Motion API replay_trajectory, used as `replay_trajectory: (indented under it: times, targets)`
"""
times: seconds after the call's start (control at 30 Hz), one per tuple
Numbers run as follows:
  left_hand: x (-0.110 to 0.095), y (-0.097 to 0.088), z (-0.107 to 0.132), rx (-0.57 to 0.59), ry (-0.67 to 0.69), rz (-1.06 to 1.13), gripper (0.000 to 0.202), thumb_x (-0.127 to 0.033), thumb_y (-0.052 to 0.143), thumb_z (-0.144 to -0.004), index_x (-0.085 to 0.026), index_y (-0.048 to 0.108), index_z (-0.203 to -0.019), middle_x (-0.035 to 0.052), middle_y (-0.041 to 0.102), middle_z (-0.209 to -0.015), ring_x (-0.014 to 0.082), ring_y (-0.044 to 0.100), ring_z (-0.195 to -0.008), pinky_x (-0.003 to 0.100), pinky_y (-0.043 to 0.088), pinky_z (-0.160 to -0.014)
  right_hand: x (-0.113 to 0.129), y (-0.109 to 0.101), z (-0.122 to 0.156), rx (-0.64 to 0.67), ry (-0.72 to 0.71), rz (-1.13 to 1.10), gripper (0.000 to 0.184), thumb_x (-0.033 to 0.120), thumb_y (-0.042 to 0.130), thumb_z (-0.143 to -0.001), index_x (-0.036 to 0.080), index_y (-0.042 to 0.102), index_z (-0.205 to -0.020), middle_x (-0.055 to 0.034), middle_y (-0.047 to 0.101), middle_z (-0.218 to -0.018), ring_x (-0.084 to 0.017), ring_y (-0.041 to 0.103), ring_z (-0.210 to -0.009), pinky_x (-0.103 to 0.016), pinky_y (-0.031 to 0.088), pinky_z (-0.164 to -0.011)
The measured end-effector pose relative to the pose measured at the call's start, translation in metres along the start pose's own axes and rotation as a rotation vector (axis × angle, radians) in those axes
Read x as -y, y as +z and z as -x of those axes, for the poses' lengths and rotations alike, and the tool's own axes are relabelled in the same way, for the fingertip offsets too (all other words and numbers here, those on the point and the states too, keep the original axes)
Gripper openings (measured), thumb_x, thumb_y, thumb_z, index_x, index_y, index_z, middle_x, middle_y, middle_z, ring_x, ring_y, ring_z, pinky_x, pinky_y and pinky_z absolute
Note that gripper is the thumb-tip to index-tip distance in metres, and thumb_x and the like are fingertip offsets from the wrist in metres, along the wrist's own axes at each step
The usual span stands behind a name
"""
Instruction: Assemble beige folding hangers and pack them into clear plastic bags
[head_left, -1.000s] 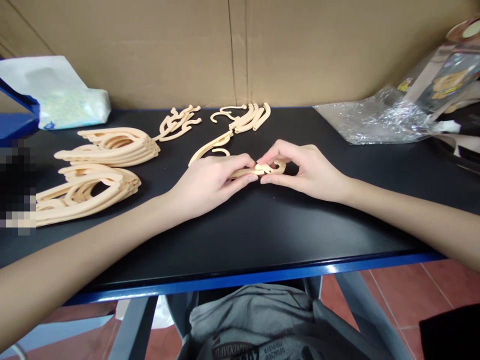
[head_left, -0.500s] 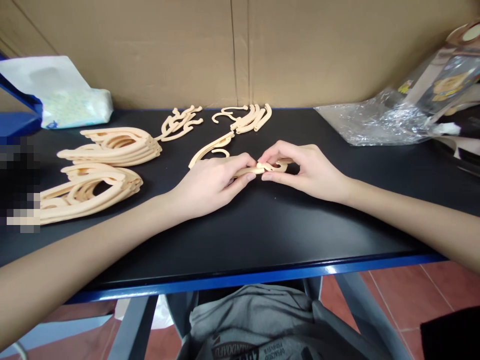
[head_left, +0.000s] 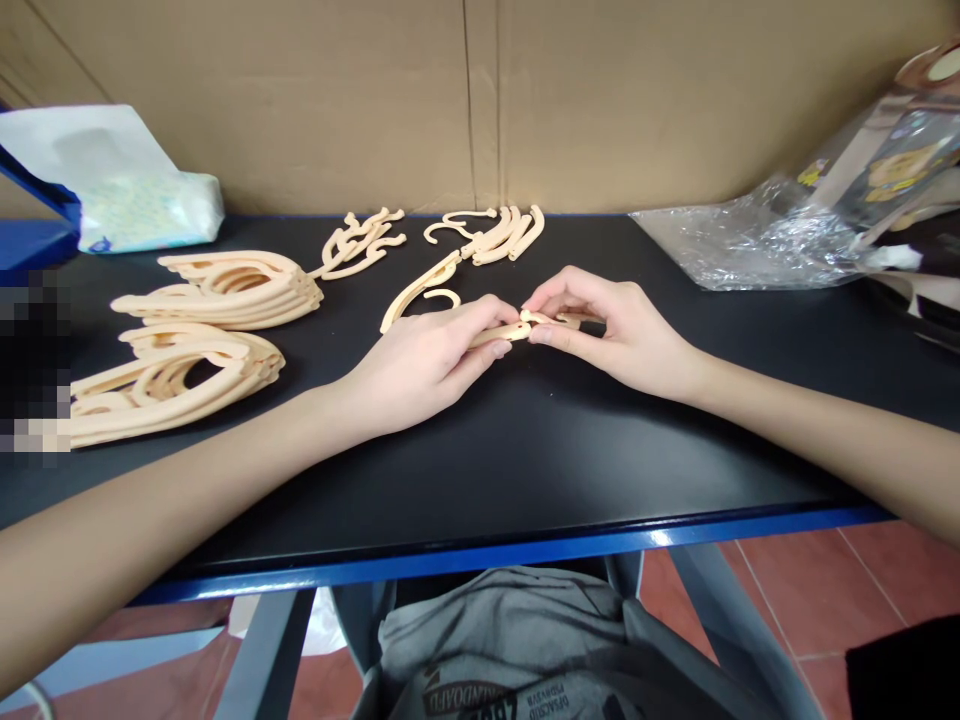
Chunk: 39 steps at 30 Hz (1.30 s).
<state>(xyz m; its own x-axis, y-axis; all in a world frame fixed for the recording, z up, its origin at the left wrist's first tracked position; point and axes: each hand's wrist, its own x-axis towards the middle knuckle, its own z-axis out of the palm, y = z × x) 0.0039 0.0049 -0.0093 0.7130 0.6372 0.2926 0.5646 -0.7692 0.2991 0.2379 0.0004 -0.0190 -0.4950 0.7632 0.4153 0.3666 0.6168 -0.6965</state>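
Head view: both of the person's hands are over the bench [head_left: 540,460], fingertips nearly meeting.
Left hand: the left hand [head_left: 420,365] grips a cream bar [head_left: 514,332] between thumb and fingers; the bar's rounded end sticks out past the fingertips toward the right hand.
Right hand: the right hand [head_left: 634,325] pinches a small cream hook piece [head_left: 543,318], its knobbed end pointing to the left hand, the rest partly hidden by the fingers.
Gap between the hands: the knob sits right at the bar's end; whether the two are joined, I cannot tell.
Just beyond the left hand: a long curved piece [head_left: 417,288] and a thin hook [head_left: 448,297], partly covered by that hand.
Farther beyond the left hand: a heap of small hooks [head_left: 361,245], and to its right a row of short curved bars [head_left: 499,238].
Left of the left hand: two stacks of cream curved parts, the far stack [head_left: 225,295] behind the near stack [head_left: 187,385].
Far left, past the stacks: a white and pale green packet [head_left: 150,212].
Beyond and right of the right hand: a crumpled clear plastic bag [head_left: 757,240], well apart from it.
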Motion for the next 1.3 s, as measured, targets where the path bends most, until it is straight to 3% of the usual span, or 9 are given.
replay_trajectory:
  times: [0.47, 0.67, 0.97, 1.17, 1.3]
  targets:
    - [0.0006, 0.0012, -0.0013, -0.116, 0.042, 0.115, 0.019, -0.027, 0.052, -0.098, -0.016, 0.061, -0.110, -0.0009, 0.071, -0.098, 0.0102, 0.066, -0.081, 0.018, 0.045, -0.071, 0.0010, -0.0001, -0.0007, -0.043, 0.108, -0.256, 0.025, 0.040, 0.073, -0.084, 0.019, 0.064, -0.092, -0.0021, 0.073, -0.087, -0.016, 0.069, -0.083, -0.029, 0.055, -0.079]
    - [0.0003, 0.0003, -0.0004, -0.142, 0.040, 0.113, 0.020, -0.024, 0.054, -0.097, -0.016, 0.058, -0.115, -0.0033, 0.070, -0.085, 0.0092, 0.064, -0.070, 0.018, 0.044, -0.066, -0.0006, -0.0001, -0.0015, -0.013, 0.139, -0.297, 0.026, 0.039, 0.078, -0.079, 0.019, 0.064, -0.087, -0.0021, 0.074, -0.087, -0.016, 0.069, -0.082, -0.030, 0.055, -0.080]
    - [0.0011, 0.0037, 0.0014, -0.113, 0.119, 0.103, 0.027, -0.022, 0.047, -0.102, -0.016, 0.060, -0.124, 0.0035, 0.070, -0.111, 0.0133, 0.065, -0.098, 0.021, 0.046, -0.085, 0.0015, -0.0009, -0.0005, 0.013, 0.137, -0.280, 0.020, 0.033, 0.078, -0.079, 0.016, 0.067, -0.084, -0.0015, 0.073, -0.082, -0.013, 0.069, -0.078, -0.027, 0.055, -0.076]
    - [-0.0011, 0.0037, 0.0013, -0.102, 0.130, 0.172, 0.020, -0.021, 0.050, -0.101, -0.015, 0.064, -0.114, 0.0010, 0.071, -0.101, 0.0101, 0.066, -0.088, 0.017, 0.046, -0.079, 0.0051, -0.0002, -0.0004, 0.053, 0.146, -0.244, 0.024, 0.038, 0.077, -0.079, 0.017, 0.068, -0.079, -0.0019, 0.072, -0.078, -0.015, 0.068, -0.075, -0.029, 0.055, -0.074]
    - [-0.0026, 0.0025, -0.0010, -0.126, 0.088, 0.208, 0.020, -0.020, 0.050, -0.100, -0.013, 0.063, -0.113, 0.0010, 0.071, -0.099, 0.0102, 0.067, -0.087, 0.017, 0.047, -0.078, 0.0083, 0.0013, -0.0021, -0.004, 0.164, -0.306, 0.029, 0.042, 0.079, -0.077, 0.017, 0.064, -0.076, -0.0021, 0.073, -0.076, -0.015, 0.068, -0.073, -0.029, 0.055, -0.073]
